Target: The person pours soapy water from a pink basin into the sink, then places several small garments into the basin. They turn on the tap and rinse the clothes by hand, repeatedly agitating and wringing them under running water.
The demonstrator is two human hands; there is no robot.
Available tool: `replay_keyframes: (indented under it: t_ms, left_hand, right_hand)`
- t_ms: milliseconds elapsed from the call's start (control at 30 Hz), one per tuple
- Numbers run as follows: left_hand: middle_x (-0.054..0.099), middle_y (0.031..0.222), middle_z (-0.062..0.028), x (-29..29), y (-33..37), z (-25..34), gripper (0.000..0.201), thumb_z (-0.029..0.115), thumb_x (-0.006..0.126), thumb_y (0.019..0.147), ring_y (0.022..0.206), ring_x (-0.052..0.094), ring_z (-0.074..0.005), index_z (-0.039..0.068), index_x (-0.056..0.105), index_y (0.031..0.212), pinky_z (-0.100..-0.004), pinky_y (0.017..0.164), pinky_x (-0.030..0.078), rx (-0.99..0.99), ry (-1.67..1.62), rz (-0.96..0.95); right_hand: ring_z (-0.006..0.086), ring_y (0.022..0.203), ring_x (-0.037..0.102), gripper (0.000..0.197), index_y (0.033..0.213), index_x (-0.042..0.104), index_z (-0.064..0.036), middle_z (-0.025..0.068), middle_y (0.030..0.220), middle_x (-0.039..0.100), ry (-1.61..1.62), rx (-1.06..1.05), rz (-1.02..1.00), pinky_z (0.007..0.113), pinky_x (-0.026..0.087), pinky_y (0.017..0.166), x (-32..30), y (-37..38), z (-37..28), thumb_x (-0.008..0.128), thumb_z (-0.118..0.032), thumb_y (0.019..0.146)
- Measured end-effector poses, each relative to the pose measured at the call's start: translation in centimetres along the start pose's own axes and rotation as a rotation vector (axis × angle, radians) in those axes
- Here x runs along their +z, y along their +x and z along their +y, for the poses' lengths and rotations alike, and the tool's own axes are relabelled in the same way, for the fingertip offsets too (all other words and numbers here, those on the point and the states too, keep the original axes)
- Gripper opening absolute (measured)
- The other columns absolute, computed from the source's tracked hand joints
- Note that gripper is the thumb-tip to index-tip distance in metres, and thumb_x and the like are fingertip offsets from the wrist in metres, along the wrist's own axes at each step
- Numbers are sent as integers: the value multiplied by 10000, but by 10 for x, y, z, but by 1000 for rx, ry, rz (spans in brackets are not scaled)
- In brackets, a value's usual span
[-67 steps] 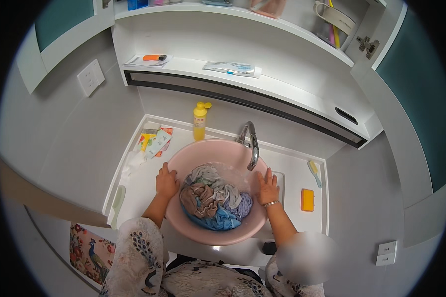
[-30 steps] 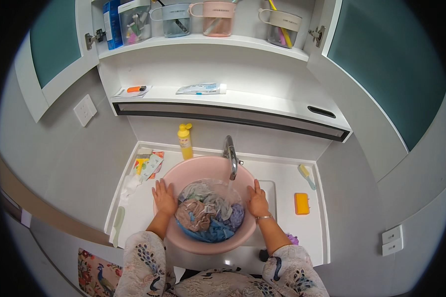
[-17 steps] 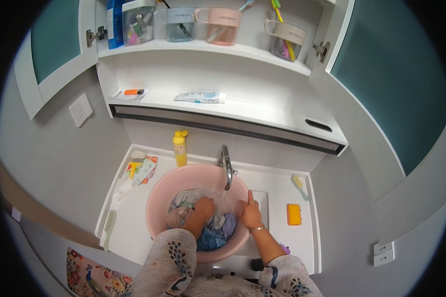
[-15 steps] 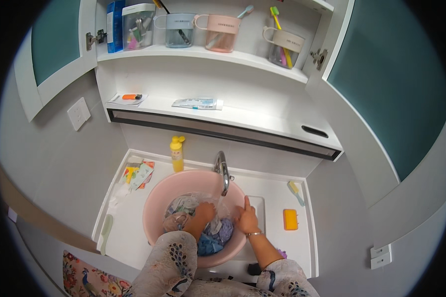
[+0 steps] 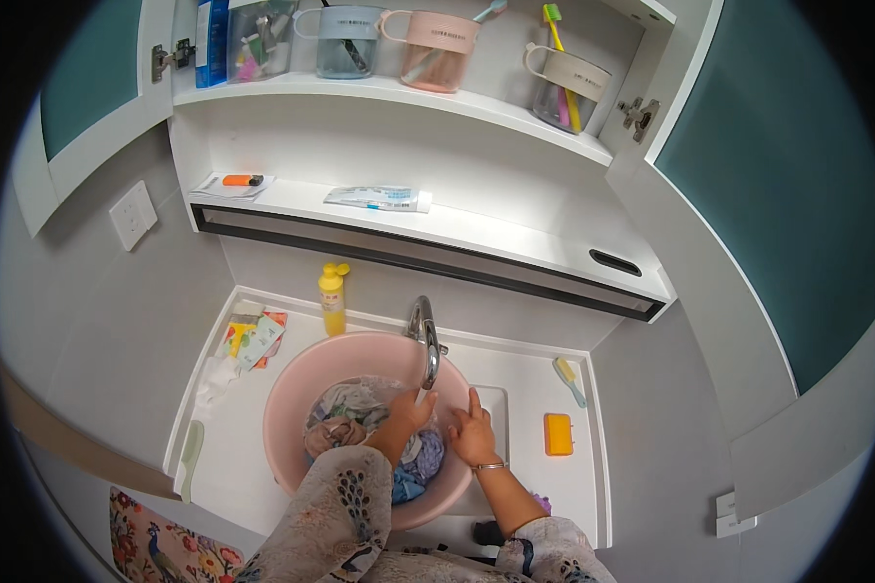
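two patterned sleeves (image 5: 345, 505) come in from the lower edge, the left one crossing a round pink basin (image 5: 280, 403). the left hand (image 5: 414, 412) is bent over the basin, just under the tap mouth; its fingers are partly hidden, so whether its grip is closed on anything cannot be told. the right hand (image 5: 473, 437) rests on the basin's right rim, fingers apart, a bracelet (image 5: 490, 466) at the wrist.

the clothes (image 5: 332, 436) are already in the basin, in shallow water, and filling seems to be under way. none shows wrung out or lifted clear, so handling and draining them appear to be left. they look soaked, limp and crumpled into one heap: brown, greyish white, lavender and bright blue, partly hidden by the left arm.

beyond, a chrome tap (image 5: 426, 330) curves over the basin. farther back on the white counter (image 5: 530, 408), a yellow bottle (image 5: 332, 306) stands upright, apart from both hands.
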State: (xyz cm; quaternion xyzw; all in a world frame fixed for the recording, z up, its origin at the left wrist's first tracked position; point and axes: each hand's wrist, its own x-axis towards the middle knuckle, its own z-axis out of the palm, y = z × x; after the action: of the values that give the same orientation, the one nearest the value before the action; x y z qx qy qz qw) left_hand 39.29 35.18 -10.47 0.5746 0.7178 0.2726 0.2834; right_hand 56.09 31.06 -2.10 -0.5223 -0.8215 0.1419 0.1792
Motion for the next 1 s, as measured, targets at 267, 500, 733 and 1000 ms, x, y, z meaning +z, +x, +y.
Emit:
replay_keyframes:
  t_ms: [267,500,733,1000]
  left_hand:
    - [620,955,-214,14,8,-18,383,400,514,831,927,570,-415,60,634,959,-461,810,446,26,-217,-12]
    - [629,968,-185,6,3,-41,426,445,561,806,970,569,-380,125,616,1082,-485,908,386,157,227,-54]
    - [605,1076,-182,-31,-47,-69,718,599,603,712,1027,563,-340,44,558,1164,-455,948,378,196,383,-297]
    - [612,1060,-221,-85,-58,-82,651,538,649,708,983,590,-344,0,618,1072,-426,850,444,24,217,-241]
  right_hand:
    - [368,1096,441,371,1062,628,-86,200,1443,218,-34,13,0,391,415,941,-2,-1,-1,660,-124,694]
    - [363,1114,431,334,1022,646,-84,196,1451,205,-1,-1,-4,388,404,953,1,0,-7,660,-131,691]
    - [371,1092,452,304,981,657,-80,193,1449,219,-21,2,20,399,424,928,1,0,2,655,-121,680]
    - [361,1043,472,300,968,656,-69,193,1432,260,-46,-21,52,394,473,864,0,0,1,635,-120,673]
